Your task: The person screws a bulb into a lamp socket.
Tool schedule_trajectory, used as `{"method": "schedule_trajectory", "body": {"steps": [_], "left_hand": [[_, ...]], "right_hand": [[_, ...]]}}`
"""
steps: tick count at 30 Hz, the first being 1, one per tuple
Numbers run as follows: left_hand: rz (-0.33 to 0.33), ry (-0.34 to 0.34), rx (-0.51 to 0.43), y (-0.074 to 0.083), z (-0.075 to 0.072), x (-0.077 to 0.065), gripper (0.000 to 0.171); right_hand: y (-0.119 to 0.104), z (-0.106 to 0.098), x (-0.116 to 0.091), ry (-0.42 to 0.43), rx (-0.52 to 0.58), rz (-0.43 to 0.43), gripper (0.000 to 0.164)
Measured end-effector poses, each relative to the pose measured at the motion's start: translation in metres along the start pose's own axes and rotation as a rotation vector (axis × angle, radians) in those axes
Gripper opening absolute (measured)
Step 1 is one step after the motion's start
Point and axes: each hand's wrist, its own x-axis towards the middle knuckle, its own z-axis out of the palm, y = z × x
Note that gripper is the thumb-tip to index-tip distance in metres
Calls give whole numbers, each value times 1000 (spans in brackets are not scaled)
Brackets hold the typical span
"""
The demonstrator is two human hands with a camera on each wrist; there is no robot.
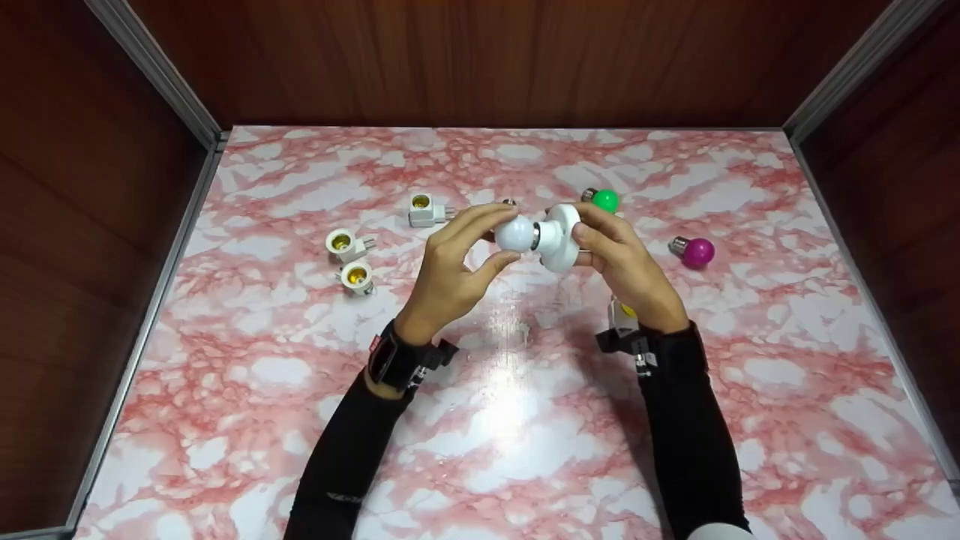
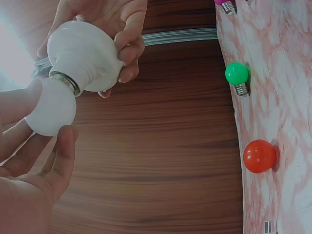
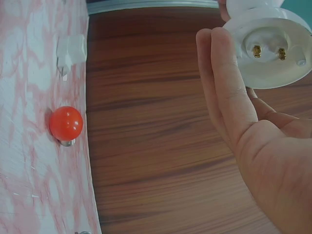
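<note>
Above the table, my left hand [image 1: 454, 270] pinches a white light bulb [image 1: 515, 234] by its globe between thumb and fingers. My right hand [image 1: 626, 259] grips a white round-based lamp holder [image 1: 561, 238] by its rim. The bulb's metal screw base meets the mouth of the holder, with a band of thread showing between them in the left wrist view. Seen from the right wrist, the underside of the lamp holder [image 3: 273, 73] faces the camera and shows two brass contacts.
Plug-in bulb sockets stand on the left of the marbled table: one at the back [image 1: 424, 210], two nearer [image 1: 343, 245]. A green bulb [image 1: 605, 200], a purple bulb [image 1: 697, 253] and a red bulb [image 2: 259, 156] lie about. Another white socket [image 1: 622, 315] sits by the right wrist. Wooden walls enclose three sides.
</note>
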Motion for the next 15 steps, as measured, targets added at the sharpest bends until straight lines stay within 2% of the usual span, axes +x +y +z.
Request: {"method": "schedule_trajectory", "body": {"steps": [9, 15], "left_hand": [[-12, -17, 7, 0, 0, 2, 44], [-39, -27, -31, -1, -5, 3, 47]], "right_hand": [[0, 2, 1, 26, 0, 3, 55], [0, 3, 1, 25, -17, 5, 53]]}}
